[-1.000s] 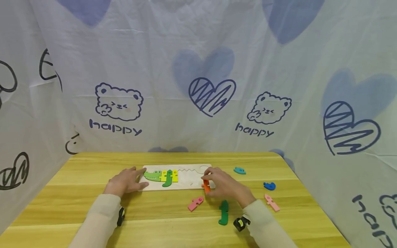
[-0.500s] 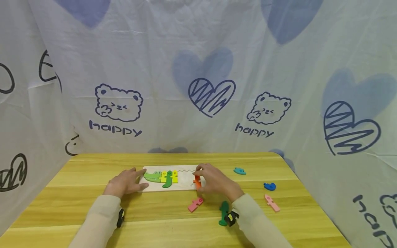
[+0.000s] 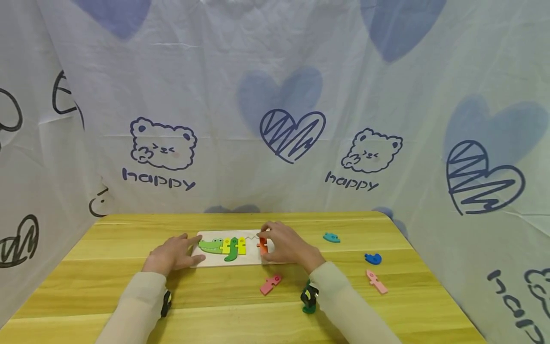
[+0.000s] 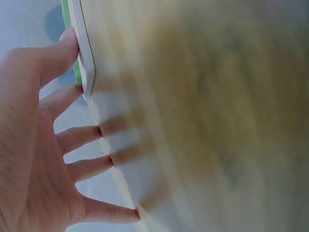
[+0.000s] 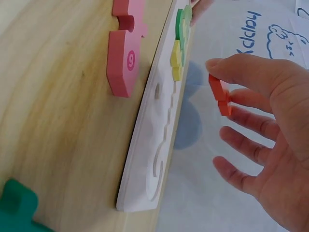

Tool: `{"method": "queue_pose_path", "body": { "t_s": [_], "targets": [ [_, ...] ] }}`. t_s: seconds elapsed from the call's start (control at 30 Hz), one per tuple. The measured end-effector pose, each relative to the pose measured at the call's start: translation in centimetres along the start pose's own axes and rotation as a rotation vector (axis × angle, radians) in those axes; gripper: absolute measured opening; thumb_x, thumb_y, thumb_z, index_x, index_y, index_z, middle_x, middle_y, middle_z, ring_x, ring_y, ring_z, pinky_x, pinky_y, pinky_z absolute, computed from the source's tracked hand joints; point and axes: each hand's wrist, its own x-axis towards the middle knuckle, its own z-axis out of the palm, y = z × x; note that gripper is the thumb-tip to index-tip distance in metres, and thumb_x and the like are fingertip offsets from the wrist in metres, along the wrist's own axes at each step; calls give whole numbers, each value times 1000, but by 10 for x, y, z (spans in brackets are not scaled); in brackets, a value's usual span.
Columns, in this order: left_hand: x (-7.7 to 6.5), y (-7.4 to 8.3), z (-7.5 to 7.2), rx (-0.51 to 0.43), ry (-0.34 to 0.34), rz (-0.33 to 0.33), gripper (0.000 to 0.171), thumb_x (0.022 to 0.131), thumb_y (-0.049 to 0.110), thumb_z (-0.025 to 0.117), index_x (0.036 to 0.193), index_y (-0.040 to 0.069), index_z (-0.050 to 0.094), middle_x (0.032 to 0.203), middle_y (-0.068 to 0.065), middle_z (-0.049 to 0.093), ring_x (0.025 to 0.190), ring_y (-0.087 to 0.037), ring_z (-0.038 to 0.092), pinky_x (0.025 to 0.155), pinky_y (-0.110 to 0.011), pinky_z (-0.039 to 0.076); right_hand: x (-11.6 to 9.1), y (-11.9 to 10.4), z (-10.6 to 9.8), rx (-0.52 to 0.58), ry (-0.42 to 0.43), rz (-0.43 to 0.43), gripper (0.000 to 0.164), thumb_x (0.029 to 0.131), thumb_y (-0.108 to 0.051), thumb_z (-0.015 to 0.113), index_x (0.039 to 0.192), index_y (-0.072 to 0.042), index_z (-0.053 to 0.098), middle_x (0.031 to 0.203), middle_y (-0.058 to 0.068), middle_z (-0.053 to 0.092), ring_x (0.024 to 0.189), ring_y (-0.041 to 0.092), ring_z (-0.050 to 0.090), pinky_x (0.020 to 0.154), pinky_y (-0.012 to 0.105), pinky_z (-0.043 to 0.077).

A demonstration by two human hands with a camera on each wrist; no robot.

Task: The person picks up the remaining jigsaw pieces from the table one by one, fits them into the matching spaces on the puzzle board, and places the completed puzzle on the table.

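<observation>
A pale wooden puzzle board (image 3: 253, 259) lies on the table, carrying a green crocodile head (image 3: 210, 246), yellow pieces (image 3: 242, 245) and a green leg piece (image 3: 232, 252) joined in a row at its left. At the board's left end my left hand (image 3: 172, 253) rests with spread fingers, thumb and index finger touching the board, the other fingertips on the tabletop. My right hand (image 3: 285, 246) pinches an orange puzzle piece (image 3: 263, 245) between thumb and fingers, over the board just right of the joined row. In the right wrist view the orange piece (image 5: 218, 88) is raised above the board.
Near the board's front edge lies a pink piece (image 3: 270, 284) with a number. A dark green piece (image 3: 308, 309) is partly hidden under my right wrist. Farther right are light pink (image 3: 376, 282), blue (image 3: 373, 259) and teal (image 3: 332, 237) pieces. A printed curtain (image 3: 232, 119) hangs behind the table.
My right hand has moved left along the board with the orange piece, from the board's right end towards the joined pieces. The left hand has stayed in place.
</observation>
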Motion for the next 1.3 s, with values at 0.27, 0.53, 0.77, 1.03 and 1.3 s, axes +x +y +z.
{"method": "queue_pose_path", "body": {
  "t_s": [0.27, 0.53, 0.77, 1.03, 1.3],
  "targets": [
    [1, -1, 1, -5, -4, -7, 80, 95, 61, 63, 157, 15, 43, 157, -37, 38, 139, -63, 40, 102, -80, 41, 11, 2, 5, -9, -7, 5, 55, 89, -37, 82, 135, -10, 70, 136, 6, 63, 119, 25, 57, 100, 43, 51],
    [2, -2, 3, -4, -1, -5, 79, 95, 60, 63, 157, 16, 44, 157, -37, 38, 139, -63, 40, 102, -80, 41, 20, 0, 7, 23, -37, 10, 58, 89, -37, 82, 138, -11, 67, 139, 5, 62, 124, 27, 55, 102, 46, 50],
    [2, -3, 4, -2, -5, -3, 80, 95, 61, 62, 158, 16, 43, 157, -37, 37, 139, -63, 39, 102, -80, 41, 27, 1, 12, 29, -61, 38, 58, 89, -38, 82, 140, -13, 66, 139, 3, 61, 124, 25, 54, 103, 46, 48],
    [1, -1, 0, 3, -9, -3, 80, 95, 60, 62, 158, 15, 43, 157, -38, 37, 139, -64, 40, 102, -80, 42, 36, -3, 18, 44, -97, 45, 58, 91, -38, 80, 141, -13, 65, 141, 5, 60, 126, 26, 51, 103, 51, 45],
    [2, -2, 0, 6, -13, 1, 81, 95, 61, 62, 158, 15, 42, 157, -38, 37, 139, -65, 39, 102, -80, 41, 43, -4, 27, 9, -118, 69, 57, 93, -41, 77, 142, -16, 64, 144, 4, 59, 127, 25, 51, 101, 48, 47]
  ]
}}
